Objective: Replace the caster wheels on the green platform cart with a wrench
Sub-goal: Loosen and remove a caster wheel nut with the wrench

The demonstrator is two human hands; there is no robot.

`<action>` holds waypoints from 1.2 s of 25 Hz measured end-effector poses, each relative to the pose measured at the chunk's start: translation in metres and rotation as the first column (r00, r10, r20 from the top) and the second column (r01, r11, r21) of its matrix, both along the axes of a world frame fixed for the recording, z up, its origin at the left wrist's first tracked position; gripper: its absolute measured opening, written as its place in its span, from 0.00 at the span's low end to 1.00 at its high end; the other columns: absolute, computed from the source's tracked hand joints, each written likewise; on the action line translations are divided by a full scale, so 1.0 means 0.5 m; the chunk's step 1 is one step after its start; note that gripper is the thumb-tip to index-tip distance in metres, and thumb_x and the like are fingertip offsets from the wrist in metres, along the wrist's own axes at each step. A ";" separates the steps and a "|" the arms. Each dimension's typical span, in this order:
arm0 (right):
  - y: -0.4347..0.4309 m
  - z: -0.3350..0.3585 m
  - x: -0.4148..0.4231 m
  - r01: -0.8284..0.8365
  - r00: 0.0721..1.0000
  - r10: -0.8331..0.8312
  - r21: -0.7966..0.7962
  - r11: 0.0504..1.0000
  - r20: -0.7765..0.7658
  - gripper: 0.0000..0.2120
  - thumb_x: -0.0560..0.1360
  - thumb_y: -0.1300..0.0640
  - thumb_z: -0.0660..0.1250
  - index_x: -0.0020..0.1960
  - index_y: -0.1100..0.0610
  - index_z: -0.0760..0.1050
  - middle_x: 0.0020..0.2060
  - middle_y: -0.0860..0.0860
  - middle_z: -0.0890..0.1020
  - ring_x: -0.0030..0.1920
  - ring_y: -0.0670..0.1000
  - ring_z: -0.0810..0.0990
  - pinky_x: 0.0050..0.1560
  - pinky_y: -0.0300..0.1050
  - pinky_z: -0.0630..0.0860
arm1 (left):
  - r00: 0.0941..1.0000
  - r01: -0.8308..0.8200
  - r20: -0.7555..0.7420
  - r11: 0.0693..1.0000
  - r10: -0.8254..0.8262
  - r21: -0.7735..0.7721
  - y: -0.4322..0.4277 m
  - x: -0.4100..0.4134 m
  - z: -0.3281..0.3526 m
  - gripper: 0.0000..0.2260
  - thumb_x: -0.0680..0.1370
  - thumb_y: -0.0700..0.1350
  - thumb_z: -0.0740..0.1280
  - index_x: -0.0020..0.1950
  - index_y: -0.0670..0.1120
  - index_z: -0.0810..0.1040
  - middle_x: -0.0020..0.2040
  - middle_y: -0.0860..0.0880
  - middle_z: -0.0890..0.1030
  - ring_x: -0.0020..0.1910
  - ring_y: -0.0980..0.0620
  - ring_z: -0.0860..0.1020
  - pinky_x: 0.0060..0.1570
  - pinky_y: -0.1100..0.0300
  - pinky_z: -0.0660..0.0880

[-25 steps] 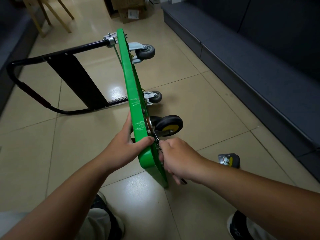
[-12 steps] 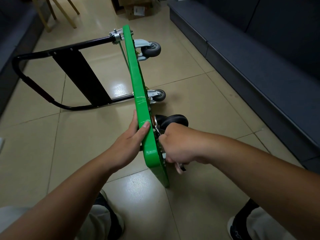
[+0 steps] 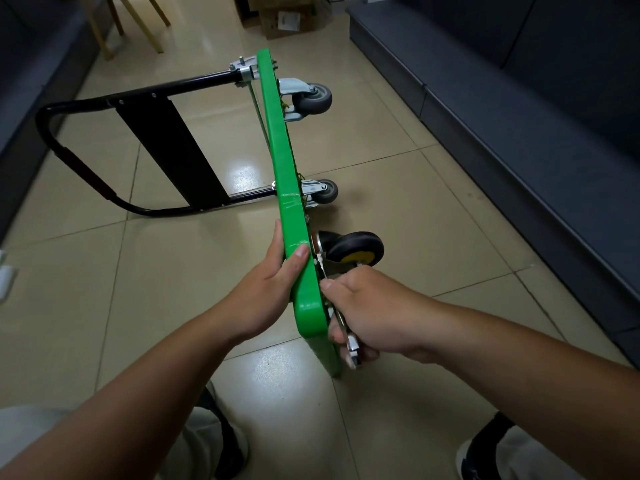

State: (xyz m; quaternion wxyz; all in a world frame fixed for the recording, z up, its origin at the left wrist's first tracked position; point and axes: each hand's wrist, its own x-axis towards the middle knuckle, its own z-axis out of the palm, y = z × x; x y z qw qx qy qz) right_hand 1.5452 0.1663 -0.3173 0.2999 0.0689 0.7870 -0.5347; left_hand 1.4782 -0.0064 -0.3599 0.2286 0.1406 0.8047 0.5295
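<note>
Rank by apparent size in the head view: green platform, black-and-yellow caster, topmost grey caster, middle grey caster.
1. green platform
2. black-and-yellow caster
3. topmost grey caster
4. middle grey caster
The grey pair may really match, since their distances from the camera differ.

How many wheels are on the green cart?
3: the top grey wheel at the far end, the lower grey wheel below it, and the black-and-yellow wheel just past the right hand. A fourth may be hidden.
</note>
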 end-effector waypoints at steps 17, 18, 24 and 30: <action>-0.004 -0.136 0.033 -0.056 0.842 0.207 0.301 0.952 -0.499 0.16 0.84 0.61 0.58 0.72 0.56 0.67 0.52 0.58 0.82 0.43 0.56 0.81 0.38 0.41 0.68 | 0.998 0.028 -0.048 0.999 -0.027 0.017 -0.003 0.009 0.010 0.30 0.81 0.63 0.54 0.81 0.64 0.47 0.73 0.60 0.71 0.68 0.61 0.74 0.68 0.50 0.74; -0.010 -0.146 0.035 -0.068 0.819 0.228 0.306 0.950 -0.526 0.18 0.84 0.60 0.57 0.73 0.56 0.66 0.54 0.59 0.82 0.45 0.58 0.82 0.39 0.43 0.70 | 0.999 0.022 -0.041 1.000 -0.021 0.016 -0.007 0.009 0.010 0.30 0.81 0.63 0.54 0.81 0.64 0.48 0.74 0.60 0.71 0.69 0.60 0.74 0.68 0.48 0.74; -0.006 -0.180 0.025 0.004 0.821 0.143 0.257 0.966 -0.553 0.19 0.85 0.53 0.54 0.76 0.51 0.66 0.49 0.54 0.84 0.44 0.50 0.82 0.36 0.30 0.68 | 1.000 0.022 -0.022 1.000 -0.022 -0.007 -0.013 0.001 0.026 0.32 0.76 0.67 0.62 0.79 0.65 0.57 0.69 0.62 0.76 0.63 0.59 0.79 0.62 0.51 0.79; -0.030 -0.113 0.042 0.307 0.934 -0.322 -0.111 0.945 -0.158 0.07 0.83 0.48 0.58 0.54 0.39 0.75 0.38 0.41 0.83 0.33 0.41 0.80 0.35 0.35 0.74 | 0.998 0.056 -0.033 0.995 -0.059 -0.080 0.000 -0.001 0.059 0.36 0.77 0.54 0.72 0.80 0.54 0.58 0.64 0.58 0.80 0.60 0.56 0.81 0.59 0.53 0.79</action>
